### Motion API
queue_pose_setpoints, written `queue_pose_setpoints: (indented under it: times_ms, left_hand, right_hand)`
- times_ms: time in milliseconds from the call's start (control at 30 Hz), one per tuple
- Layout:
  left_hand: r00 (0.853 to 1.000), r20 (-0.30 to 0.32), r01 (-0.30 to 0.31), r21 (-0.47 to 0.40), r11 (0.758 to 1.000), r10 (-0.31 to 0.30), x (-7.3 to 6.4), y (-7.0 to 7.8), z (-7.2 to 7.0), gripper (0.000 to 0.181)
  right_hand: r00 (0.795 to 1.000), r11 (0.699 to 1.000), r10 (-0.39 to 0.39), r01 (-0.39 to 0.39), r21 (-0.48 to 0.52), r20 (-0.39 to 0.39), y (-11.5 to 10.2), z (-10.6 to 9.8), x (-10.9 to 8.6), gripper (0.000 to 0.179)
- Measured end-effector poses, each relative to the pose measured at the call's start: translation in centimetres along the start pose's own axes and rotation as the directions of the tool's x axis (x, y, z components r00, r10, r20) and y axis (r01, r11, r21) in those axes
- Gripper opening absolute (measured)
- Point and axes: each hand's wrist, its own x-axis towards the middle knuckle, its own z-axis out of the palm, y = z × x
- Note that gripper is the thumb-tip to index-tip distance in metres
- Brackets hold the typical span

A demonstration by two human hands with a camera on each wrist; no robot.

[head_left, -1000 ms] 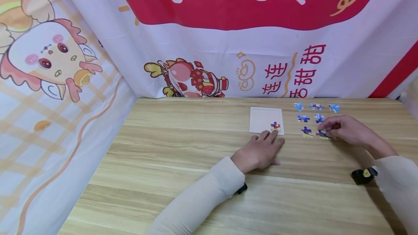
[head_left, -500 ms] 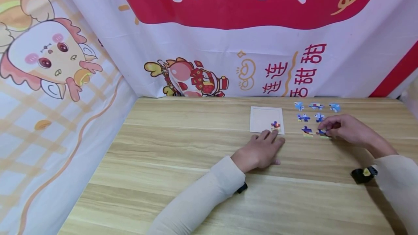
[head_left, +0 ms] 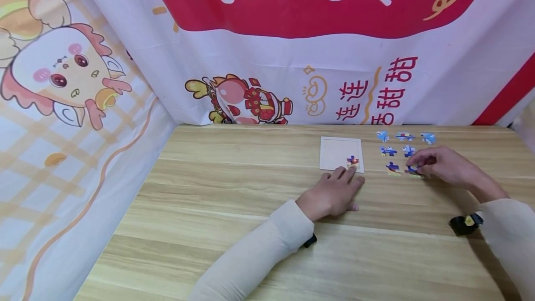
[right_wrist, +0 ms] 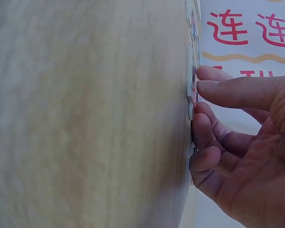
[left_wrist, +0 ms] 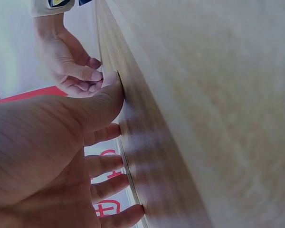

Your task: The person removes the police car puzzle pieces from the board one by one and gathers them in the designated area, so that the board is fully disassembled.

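Note:
In the head view my left hand (head_left: 332, 192) lies palm down with fingers extended, fingertips at the near edge of a small white puzzle tray (head_left: 332, 154). One jigsaw piece (head_left: 353, 160), purple and red, sits in that tray's lower right corner. To the right, my right hand (head_left: 445, 166) pinches a dark blue and green jigsaw piece (head_left: 411, 170) with thumb and curled fingers. The right wrist view has this piece (right_wrist: 190, 85) flat against the wooden table, thumb and fingertips on it. Part of it is hidden by the fingers.
Several loose jigsaw pieces (head_left: 388, 151) lie in rows right of the tray, by the right hand. The wooden table (head_left: 234, 189) ends at a white and red printed cloth (head_left: 267, 50) behind. Another printed cloth (head_left: 54, 161) borders it on the left.

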Motion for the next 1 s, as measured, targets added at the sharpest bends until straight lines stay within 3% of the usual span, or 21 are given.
queue_pose_setpoints:
  times_ms: [300, 667, 900, 1000]
  left_hand:
    - [1.000, -0.003, -0.004, 0.002, 1.000, 0.004, 0.0, 0.1, 0.0, 0.075]
    - [0.998, -0.057, -0.018, -0.027, 0.999, 0.016, 0.0, -0.4, 0.2, 0.077]
    - [0.991, -0.132, -0.008, 0.063, 0.998, 0.016, -0.6, -1.2, 0.4, 0.079]
    - [0.991, -0.137, 0.002, 0.074, 0.997, 0.008, -0.6, -1.8, 0.4, 0.081]
  right_hand:
    - [1.000, 1.000, -0.001, 0.001, 0.004, -0.023, -0.9, -0.1, 0.3, 0.028]
    - [0.995, 0.997, -0.078, 0.077, -0.007, -0.065, -4.3, 0.6, 1.4, 0.022]
    - [0.988, 0.992, -0.124, 0.125, 0.008, -0.089, -6.3, 1.3, 2.2, 0.021]
    - [0.988, 0.991, -0.131, 0.132, 0.012, -0.085, -6.8, 1.6, 2.7, 0.021]
